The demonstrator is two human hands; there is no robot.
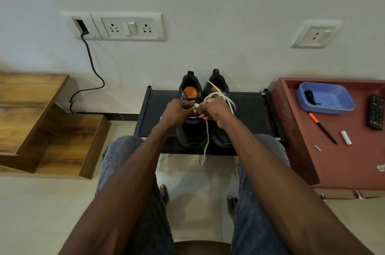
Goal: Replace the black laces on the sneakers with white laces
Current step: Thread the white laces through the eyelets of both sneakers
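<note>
On the black rack point(250, 109) that stands against the wall in front of my knees, the two dark sneakers sit side by side, heels toward the wall, orange insoles showing. The left sneaker point(190, 129) is toward the rack's left half, the right sneaker point(218, 88) touching it on the other side. Both my hands are above the middle of the rack, over the sneakers' tongues. My left hand point(177, 112) has its fingers pinched together on a short end of the white lace point(220, 96), close to my right hand point(212, 111), whose fingers are curled tight around the same lace. From my right fist the lace loops back toward the wall over the right sneaker's collar, one tip pointing up past the heel, and another strand hangs down between the two toes and over the rack's front edge toward the floor. I cannot tell how far the lace is threaded through the eyelets; my hands cover them.

Right of the rack, a red-brown cabinet point(302, 140) stands just beside it. On its top, a blue tray point(341, 106) holds a black lace point(310, 96) bunched at its left end. Nearer me than the tray lie an orange-and-black pen point(323, 128), a small white tube point(346, 138), and a remote point(376, 112) at the far right edge. Left of the rack, wooden steps point(52, 129) sit on the floor, and above them a black cable point(91, 71) runs down the wall from a socket panel point(116, 26).
</note>
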